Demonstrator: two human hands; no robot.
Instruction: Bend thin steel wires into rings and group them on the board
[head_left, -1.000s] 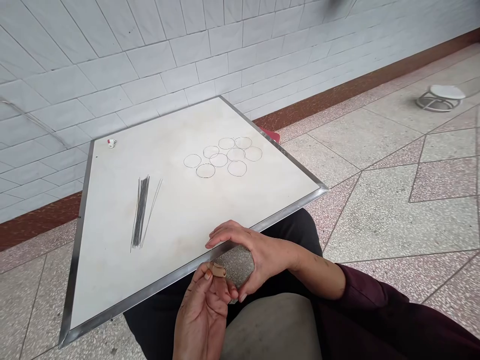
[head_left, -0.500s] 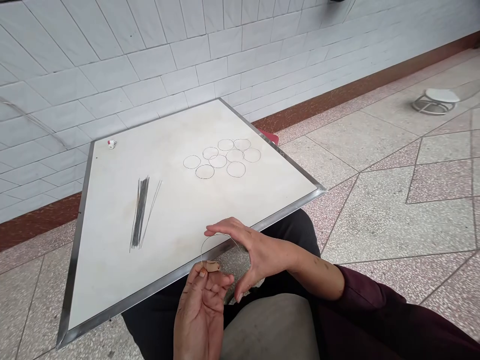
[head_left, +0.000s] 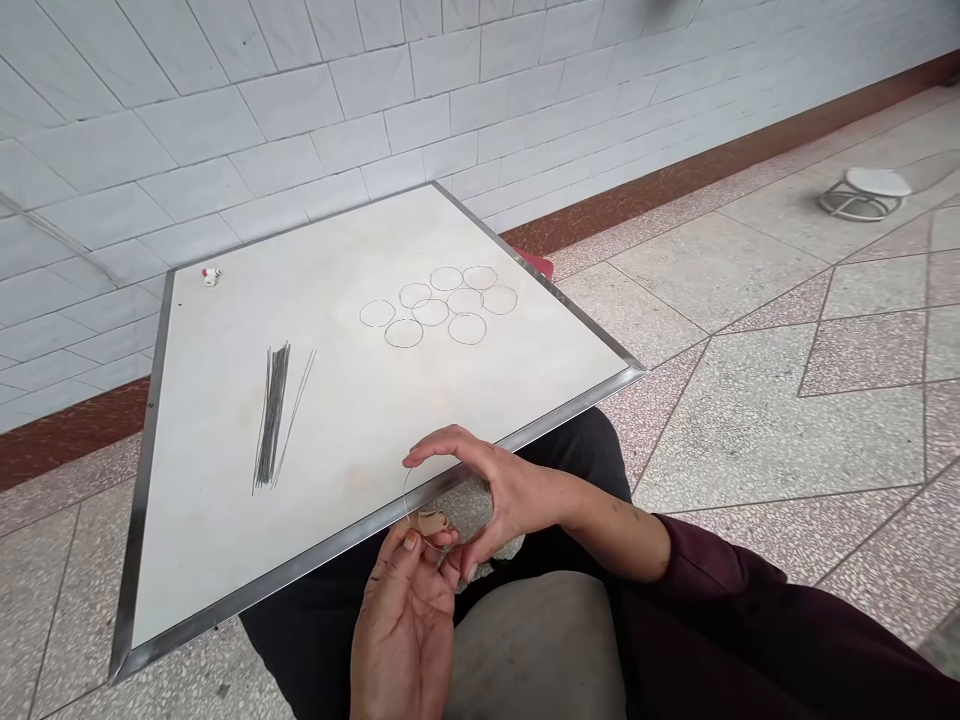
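A thin wire ring (head_left: 405, 490) stands just past the near edge of the white table. My left hand (head_left: 409, 615), palm up, pinches the ring's lower left side between thumb and forefinger. Tan tape (head_left: 433, 522) is wrapped round a finger of that hand. Curved like a C, my right hand (head_left: 487, 490) spans the ring's right side, its fingers at the top and its thumb at the bottom, touching the wire. Part of the ring is hidden by the right fingers. Several finished-looking wire circles (head_left: 405, 347) lie overlapping on the table.
A bundle of straight wires (head_left: 271, 420) lies on the table's left part, with a couple of loose wires (head_left: 295, 420) beside it. Near the far left corner sits a small white and red object (head_left: 211, 277). Metal trim (head_left: 300, 580) edges the table. A round stool (head_left: 866, 193) stands far right.
My right hand has closed in on the ring, its thumb moving up to the wire's lower side near the left fingers. The left hand keeps its pinch. The view has shifted slightly.
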